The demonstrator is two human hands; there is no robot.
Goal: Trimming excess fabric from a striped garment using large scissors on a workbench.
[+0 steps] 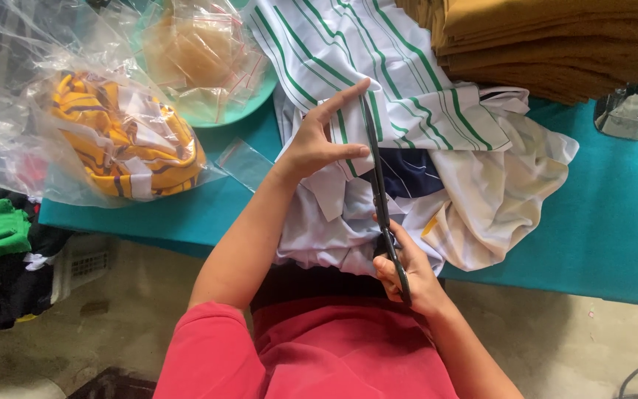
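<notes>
Right hand (411, 273) grip closed on scissors (379, 193) — left hand (323, 140), fingers spread, flat on striped fabric (407, 81).

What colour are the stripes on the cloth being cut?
Green stripes on the white cloth, seen clearly in the head view.

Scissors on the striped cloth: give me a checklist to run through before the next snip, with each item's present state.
1. Right hand grips the scissors: ok.
2. Left hand flat on the striped cloth, holding it down: ok.
3. Left fingers clear of the blades: not ok, they lie right beside them.
4. Blades open: cannot tell.
5. Cloth resting on the teal table: ok.
</notes>
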